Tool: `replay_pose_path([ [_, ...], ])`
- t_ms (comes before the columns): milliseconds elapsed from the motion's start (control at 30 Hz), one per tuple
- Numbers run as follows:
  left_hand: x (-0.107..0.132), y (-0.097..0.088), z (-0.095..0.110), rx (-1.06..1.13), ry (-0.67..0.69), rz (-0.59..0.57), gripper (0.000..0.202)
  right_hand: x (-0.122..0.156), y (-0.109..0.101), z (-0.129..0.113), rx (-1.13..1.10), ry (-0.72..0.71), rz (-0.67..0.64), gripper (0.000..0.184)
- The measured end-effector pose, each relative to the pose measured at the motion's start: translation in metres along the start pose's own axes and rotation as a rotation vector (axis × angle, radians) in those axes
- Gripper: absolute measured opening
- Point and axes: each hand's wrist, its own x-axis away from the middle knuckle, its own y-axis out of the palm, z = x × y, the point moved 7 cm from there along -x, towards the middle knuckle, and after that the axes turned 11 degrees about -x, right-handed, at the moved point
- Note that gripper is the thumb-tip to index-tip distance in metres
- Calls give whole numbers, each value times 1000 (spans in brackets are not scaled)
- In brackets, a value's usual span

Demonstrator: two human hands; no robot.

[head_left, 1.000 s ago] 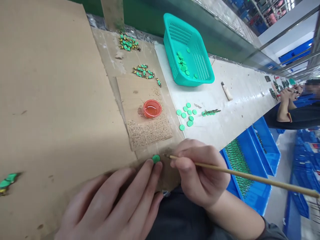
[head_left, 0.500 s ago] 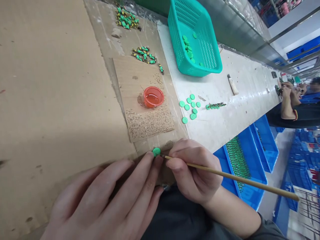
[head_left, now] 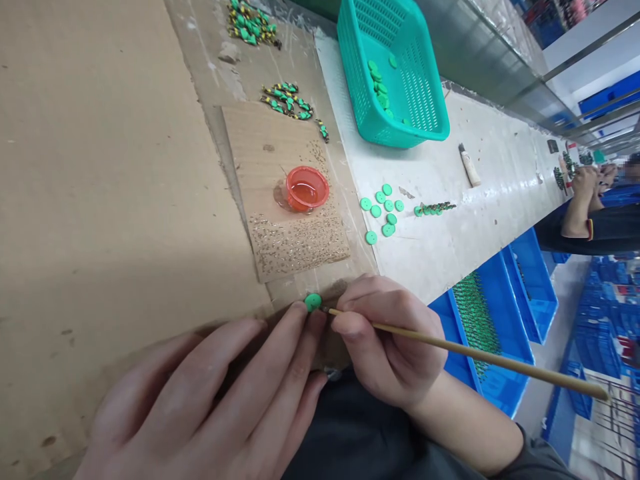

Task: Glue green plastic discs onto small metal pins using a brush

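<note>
My right hand [head_left: 387,340], gripping a thin wooden stick [head_left: 480,357], has neared the round green disc [head_left: 313,302] my left hand [head_left: 215,400] holds, seemingly mid-work.

The 1 head-worn camera looks forward and down from close above the left hand [head_left: 215,393] and right hand [head_left: 400,343] at bottom, with the worktable [head_left: 425,257] receding toward the frame's upper right.
</note>
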Motion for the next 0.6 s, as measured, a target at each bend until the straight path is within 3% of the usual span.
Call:
replay_pose_path([
  [133,1,1,-1,-57,100,-21,59,0,-4,1,-31,-3,86,7],
  [233,-1,-1,-5,-74,92,-15,64,2,-5,3,-41,11,111,6],
  [600,5,4,-5,-32,110,-23,68,-1,-3,4,7,53,35,9],
])
